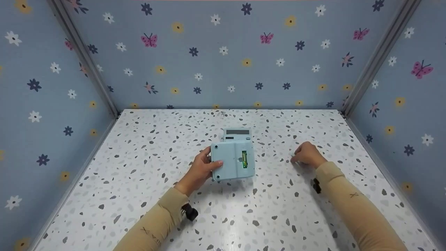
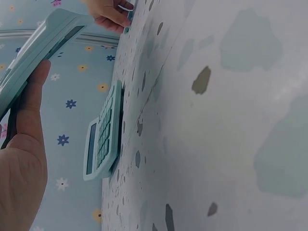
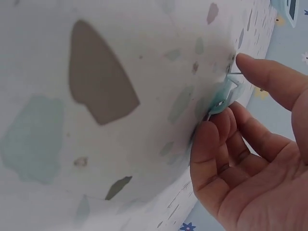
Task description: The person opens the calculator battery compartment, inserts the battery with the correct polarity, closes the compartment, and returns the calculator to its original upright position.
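Observation:
My left hand [image 1: 199,171] grips a light blue calculator [image 1: 225,162] by its left side, thumb on the back, which faces up. Its battery compartment is uncovered, and a green battery [image 1: 245,159] shows inside. A second light blue calculator [image 1: 237,136] lies behind it on the table, keys upward in the left wrist view, partly hidden from the head view. Over to the right, my right hand [image 1: 308,154] is down at the table top. Between its thumb and fingers it pinches a small pale blue battery cover [image 3: 224,98], standing on edge against the surface.
The white speckled table [image 1: 153,139] is bounded by blue flowered panels [image 1: 223,62] at the back and both sides. Grey metal posts [image 1: 87,62] stand at the rear corners. A black wrist device [image 1: 190,212] hangs under the left sleeve.

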Motion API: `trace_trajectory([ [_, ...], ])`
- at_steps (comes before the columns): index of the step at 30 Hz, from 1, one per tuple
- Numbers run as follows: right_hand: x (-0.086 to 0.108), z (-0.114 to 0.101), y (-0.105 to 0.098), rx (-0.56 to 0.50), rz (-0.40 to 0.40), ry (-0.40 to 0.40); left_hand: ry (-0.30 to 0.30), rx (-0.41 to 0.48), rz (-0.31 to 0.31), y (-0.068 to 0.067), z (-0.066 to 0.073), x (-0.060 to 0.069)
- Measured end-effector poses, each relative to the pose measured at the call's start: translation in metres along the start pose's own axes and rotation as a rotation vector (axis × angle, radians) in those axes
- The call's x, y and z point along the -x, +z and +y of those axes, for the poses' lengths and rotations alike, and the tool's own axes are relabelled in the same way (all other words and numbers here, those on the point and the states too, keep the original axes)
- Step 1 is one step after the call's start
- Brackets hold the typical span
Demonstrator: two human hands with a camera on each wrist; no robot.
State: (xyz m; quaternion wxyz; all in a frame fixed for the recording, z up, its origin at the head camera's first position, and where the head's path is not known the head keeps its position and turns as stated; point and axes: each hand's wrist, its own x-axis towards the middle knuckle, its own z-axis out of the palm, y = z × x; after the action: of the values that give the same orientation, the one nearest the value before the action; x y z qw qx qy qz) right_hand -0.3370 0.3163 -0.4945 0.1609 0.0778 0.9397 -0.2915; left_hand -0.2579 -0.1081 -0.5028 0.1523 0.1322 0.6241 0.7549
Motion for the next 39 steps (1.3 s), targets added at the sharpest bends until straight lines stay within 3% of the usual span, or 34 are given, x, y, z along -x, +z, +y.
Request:
trace_trajectory([
  [18, 0.004, -0.002, 0.002, -0.01, -0.018, -0.006, -0.002, 0.007, 0.011, 0.0, -0.001, 0.0],
  [31, 0.014, -0.014, 0.002, -0.109, 0.077, -0.066, 0.014, 0.007, 0.003, 0.0, -0.002, -0.001],
  [39, 0.023, -0.019, 0.0, -0.148, 0.135, -0.145, -0.001, 0.003, 0.011, 0.0, -0.001, -0.001],
])
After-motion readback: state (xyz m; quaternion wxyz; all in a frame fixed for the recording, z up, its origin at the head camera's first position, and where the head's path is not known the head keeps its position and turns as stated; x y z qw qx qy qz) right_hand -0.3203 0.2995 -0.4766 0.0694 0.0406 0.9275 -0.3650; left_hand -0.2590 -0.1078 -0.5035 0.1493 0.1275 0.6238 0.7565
